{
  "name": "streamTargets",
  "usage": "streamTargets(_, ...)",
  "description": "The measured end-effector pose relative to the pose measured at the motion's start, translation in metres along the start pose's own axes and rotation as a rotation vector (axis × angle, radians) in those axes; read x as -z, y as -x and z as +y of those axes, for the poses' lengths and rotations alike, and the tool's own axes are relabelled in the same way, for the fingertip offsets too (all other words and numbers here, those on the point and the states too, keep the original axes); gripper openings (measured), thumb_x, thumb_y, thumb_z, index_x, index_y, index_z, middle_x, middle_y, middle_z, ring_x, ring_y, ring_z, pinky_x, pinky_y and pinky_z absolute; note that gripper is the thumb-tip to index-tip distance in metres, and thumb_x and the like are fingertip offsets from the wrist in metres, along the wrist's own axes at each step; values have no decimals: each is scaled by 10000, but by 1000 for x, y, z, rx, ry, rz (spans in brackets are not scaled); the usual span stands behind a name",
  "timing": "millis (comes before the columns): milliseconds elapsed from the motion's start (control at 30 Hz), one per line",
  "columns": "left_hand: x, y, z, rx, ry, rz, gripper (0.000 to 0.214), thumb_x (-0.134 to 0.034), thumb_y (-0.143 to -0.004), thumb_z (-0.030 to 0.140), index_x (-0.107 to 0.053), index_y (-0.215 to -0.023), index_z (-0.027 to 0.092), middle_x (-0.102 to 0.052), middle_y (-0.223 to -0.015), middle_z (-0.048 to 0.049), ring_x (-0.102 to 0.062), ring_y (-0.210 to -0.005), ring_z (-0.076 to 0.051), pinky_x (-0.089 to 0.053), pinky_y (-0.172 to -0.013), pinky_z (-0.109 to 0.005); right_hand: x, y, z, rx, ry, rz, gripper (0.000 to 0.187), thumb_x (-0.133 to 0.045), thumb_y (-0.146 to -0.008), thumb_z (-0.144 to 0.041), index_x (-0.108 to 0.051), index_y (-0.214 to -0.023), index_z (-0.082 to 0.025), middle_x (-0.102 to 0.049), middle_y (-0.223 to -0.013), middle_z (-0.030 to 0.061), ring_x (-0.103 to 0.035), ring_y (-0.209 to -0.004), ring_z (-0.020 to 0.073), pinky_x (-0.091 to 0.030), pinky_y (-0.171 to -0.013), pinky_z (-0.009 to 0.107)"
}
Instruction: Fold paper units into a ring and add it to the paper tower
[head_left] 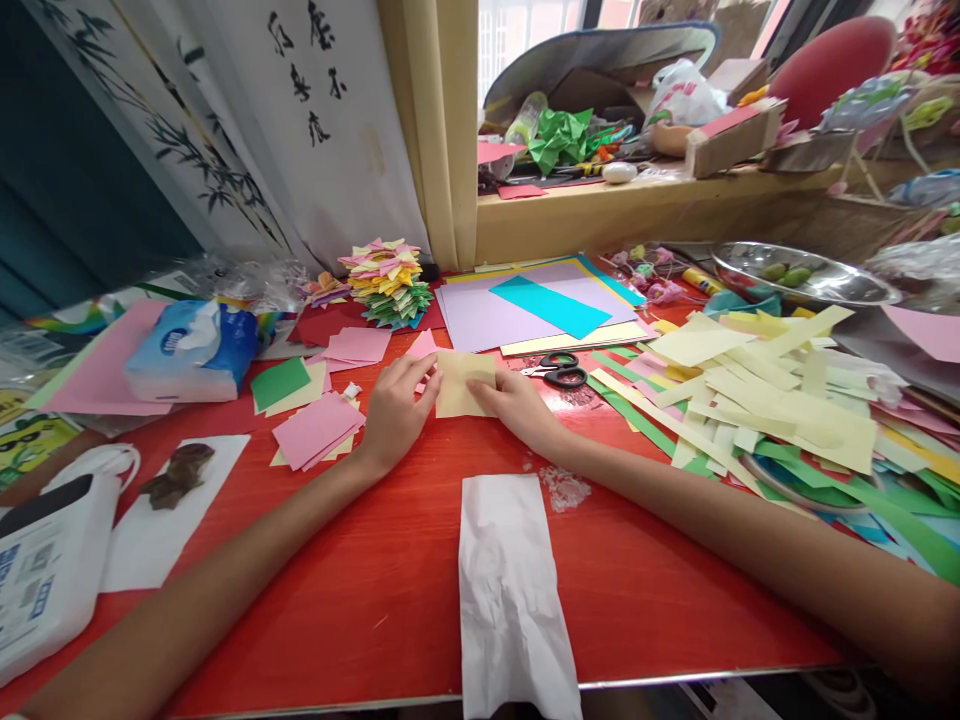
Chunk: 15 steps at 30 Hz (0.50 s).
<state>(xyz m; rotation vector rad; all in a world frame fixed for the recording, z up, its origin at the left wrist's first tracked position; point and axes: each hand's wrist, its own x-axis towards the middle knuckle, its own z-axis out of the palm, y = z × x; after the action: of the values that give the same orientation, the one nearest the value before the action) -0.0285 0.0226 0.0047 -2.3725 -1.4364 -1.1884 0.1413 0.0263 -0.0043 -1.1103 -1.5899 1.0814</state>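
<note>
A small pale-yellow sheet of paper [457,388] is held up between my two hands above the red table. My left hand [399,408] grips its left edge, fingers closed along that side. On the other side, my right hand [525,405] pinches the paper with the thumb lying on its face. Black-handled scissors [564,372] lie just beyond my right hand. Stacks of pink paper squares [311,432] and a green square [280,384] rest left of my left hand. A crumpled white paper strip [510,590] lies in front of me, hanging over the table's edge.
Paper strips and offcuts [765,390] are heaped on the right. Large lilac sheets [480,315] with a blue strip [551,305] lie at the back, beside a folded-paper tower [386,285]. A tissue pack [193,350] and a white device [52,570] are left; a metal bowl [855,287] is back right.
</note>
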Motion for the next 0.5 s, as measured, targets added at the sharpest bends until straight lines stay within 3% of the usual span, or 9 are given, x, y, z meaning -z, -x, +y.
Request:
streamTargets(133, 2, 0, 0, 12, 30, 27, 203, -436, -870, 230, -595, -981, 171, -601, -841, -29, -554, -772, -134, -449, -710, -258, -1, 0, -1, -20, 8, 6, 317, -475, -798, -398, -557, -603, -162, -546, -596, -9, -478, -587, 129, -340, -528, 225)
streamTargets(300, 2, 0, 2, 36, 64, 22, 204, -465, -848, 190, -542, -1036, 191, -596, -812, -7, -567, -748, -121, -464, -719, -253, -2, -2, 0, -49, -253, -11, 287, -488, -796, -431, -616, -739, -181, -625, -750, -10, -551, -711, 137, -423, -673, 237)
streamTargets(400, 2, 1, 3, 68, 88, 64, 172, -491, -835, 187, -517, -1005, 201, -595, -796, 9, -571, -726, -110, -467, -694, -239, -1, -3, 1, -95, -381, -34, 268, -517, -780, -430, -637, -792, -191, -639, -769, -15, -568, -707, 126, -440, -680, 232)
streamTargets(500, 3, 2, 3, 2, 59, 85, 103, -472, -844, 176, -524, -929, 199, -569, -778, 8, -550, -706, -106, -462, -685, -242, -1, -3, -1, -150, -508, -70, 237, -550, -766, -405, -647, -849, -206, -653, -776, -16, -585, -688, 119, -453, -652, 223)
